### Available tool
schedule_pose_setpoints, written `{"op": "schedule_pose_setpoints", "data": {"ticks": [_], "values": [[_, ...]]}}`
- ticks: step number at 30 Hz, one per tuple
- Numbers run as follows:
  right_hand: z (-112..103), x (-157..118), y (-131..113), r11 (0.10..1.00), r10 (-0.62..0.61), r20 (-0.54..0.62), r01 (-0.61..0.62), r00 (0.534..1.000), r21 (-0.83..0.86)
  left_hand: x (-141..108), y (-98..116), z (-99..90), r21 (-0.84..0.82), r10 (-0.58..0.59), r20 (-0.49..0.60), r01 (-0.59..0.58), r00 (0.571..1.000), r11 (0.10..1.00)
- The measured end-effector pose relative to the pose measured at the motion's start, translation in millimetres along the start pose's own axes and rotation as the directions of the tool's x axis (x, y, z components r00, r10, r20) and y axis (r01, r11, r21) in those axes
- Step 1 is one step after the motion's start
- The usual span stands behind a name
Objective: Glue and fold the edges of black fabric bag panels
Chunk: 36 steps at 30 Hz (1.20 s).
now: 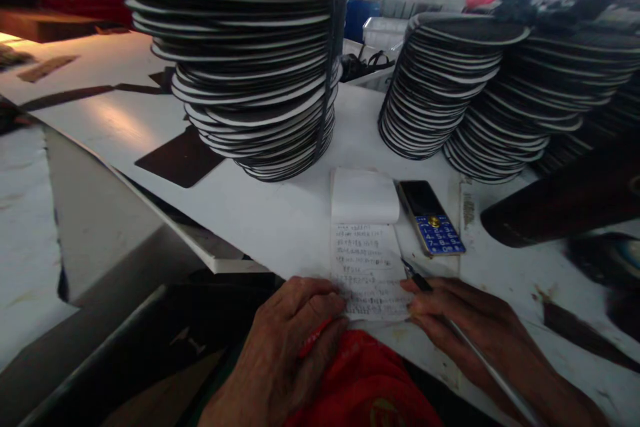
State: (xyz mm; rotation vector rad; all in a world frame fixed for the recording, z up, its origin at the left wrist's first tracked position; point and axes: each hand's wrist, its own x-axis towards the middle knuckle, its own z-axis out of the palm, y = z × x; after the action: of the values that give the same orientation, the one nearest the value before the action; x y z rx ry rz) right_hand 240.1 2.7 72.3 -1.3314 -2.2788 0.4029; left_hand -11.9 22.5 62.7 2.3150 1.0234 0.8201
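A small notepad [367, 273] with handwritten lines lies on the white table, its upper pages folded back over the top. My left hand [287, 340] rests at the pad's lower left corner, fingers stretched out and touching the paper, the thumb apart near the table edge. In my right hand [465, 327] is a pen [465, 337], its tip just off the pad's right side and its long silver shaft slanting back toward me. Just right of the pad lies a keypad phone [431, 217] with blue keys.
Behind the pad rises a tall stack of dark, pale-edged discs [265, 80]. Shorter disc stacks [445, 80] stand at the back right. A dark cylinder [555, 200] lies at right, and a brown flat piece [180, 157] at left. The table edge [150, 210] runs diagonally at left.
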Motion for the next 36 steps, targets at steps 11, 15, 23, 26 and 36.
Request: {"op": "schedule_pose_setpoints", "data": {"ticks": [11,15,23,26,36], "values": [[1,-3,5,0.997,-0.041,0.028,0.043,0.999,-0.058,6,-4,-6.9,0.022,0.033,0.071,-0.035,0.997,0.999],[1,-1,3,0.998,-0.036,-0.025,0.034,0.999,-0.058,7,-6,-7.1,0.046,0.094,0.061,-0.097,0.994,0.994],[-9,6,-5,0.998,-0.055,-0.015,0.054,0.998,-0.027,3,-11,-3.1,0.225,0.222,0.009,-0.218,0.975,0.95],[-7,3,-2,0.999,-0.036,0.019,0.036,0.999,-0.028,5,-12,-2.9,0.258,0.248,-0.006,-0.238,0.969,0.936],[-2,-7,7,0.993,-0.033,0.039,0.037,0.999,-0.108,2,-13,3.6,0.241,0.242,-0.019,-0.231,0.97,0.943]]}}
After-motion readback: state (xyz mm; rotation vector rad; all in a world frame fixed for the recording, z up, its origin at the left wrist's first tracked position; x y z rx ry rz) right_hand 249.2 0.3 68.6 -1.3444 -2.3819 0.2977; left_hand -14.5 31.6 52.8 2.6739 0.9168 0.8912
